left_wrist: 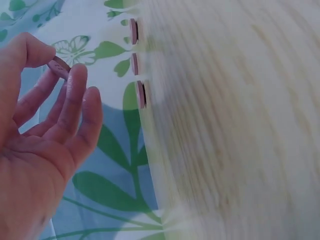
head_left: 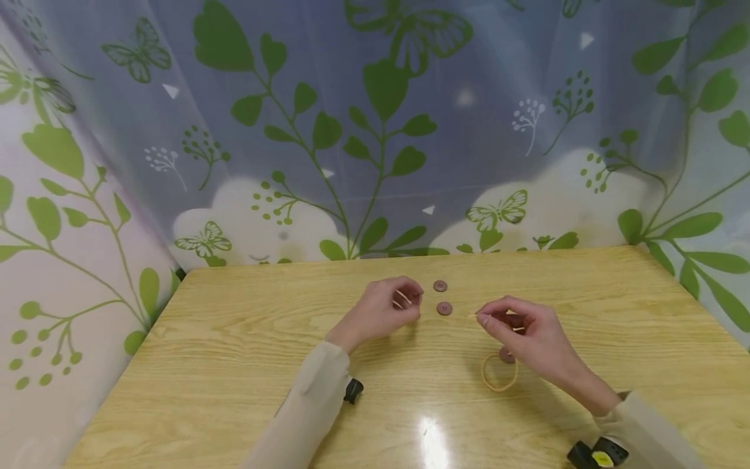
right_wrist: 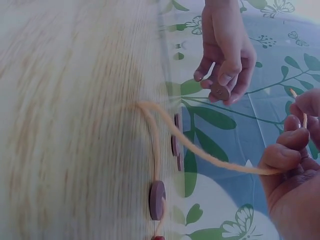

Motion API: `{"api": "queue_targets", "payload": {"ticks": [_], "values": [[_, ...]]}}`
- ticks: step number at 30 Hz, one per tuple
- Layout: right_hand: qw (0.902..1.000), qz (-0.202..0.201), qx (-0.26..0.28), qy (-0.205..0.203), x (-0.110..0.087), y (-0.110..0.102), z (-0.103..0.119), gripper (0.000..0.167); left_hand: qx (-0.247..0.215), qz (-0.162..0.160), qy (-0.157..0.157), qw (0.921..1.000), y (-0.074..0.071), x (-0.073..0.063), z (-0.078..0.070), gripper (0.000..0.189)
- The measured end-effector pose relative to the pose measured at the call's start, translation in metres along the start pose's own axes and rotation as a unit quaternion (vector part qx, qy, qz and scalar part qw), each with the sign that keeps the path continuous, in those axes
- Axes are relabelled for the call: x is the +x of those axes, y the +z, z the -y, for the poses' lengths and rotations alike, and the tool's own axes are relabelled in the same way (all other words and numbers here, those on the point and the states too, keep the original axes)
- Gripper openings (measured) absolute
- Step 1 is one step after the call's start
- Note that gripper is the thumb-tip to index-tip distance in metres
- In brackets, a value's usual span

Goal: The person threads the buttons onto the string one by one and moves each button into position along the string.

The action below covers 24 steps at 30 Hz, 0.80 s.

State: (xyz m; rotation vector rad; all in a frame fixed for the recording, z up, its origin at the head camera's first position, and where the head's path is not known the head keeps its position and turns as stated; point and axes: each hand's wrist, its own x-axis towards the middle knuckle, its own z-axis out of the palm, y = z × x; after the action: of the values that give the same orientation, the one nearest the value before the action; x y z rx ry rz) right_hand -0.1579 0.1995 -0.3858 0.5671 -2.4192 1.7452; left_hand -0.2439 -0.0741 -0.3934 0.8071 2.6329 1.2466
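Note:
Thumb and fingertips of my left hand [head_left: 383, 307] pinch a brown button [left_wrist: 60, 67] on edge, above the table. My right hand [head_left: 536, 335] pinches a yellow-orange cord [right_wrist: 215, 161] close to its end, and a short tip sticks out toward the left hand. The cord loops down to the table, where a threaded button [right_wrist: 157, 200] stands on it below the right hand. Between the hands lie two loose brown buttons, a far one [head_left: 440, 286] and a nearer one [head_left: 444, 309]. In the right wrist view, the left hand's button shows its holes.
The wood-grain table [head_left: 234, 365] ends at a printed curtain [head_left: 328, 117] with leaves and butterflies, at the back and both sides. Dark straps with devices sit at both wrists. At the bottom of the right wrist view, a small reddish thing [right_wrist: 158, 238] is cut off.

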Motion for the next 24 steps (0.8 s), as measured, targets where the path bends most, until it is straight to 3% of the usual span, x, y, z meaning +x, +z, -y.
{"api": "queue_targets", "payload": {"ticks": [7, 15, 24], "values": [[0.9999, 0.006, 0.015, -0.004, 0.003, 0.005, 0.002, 0.010, -0.023, -0.022, 0.003, 0.9995, -0.002, -0.007, 0.001, 0.025], [1.0000, 0.000, -0.004, -0.006, 0.005, 0.008, 0.005, 0.009, -0.071, -0.020, 0.004, 0.9973, -0.003, -0.014, 0.000, 0.025], [0.9999, -0.002, -0.007, -0.010, 0.007, 0.012, 0.006, 0.008, -0.147, -0.020, 0.011, 0.9889, -0.006, -0.022, -0.005, 0.020]]}}
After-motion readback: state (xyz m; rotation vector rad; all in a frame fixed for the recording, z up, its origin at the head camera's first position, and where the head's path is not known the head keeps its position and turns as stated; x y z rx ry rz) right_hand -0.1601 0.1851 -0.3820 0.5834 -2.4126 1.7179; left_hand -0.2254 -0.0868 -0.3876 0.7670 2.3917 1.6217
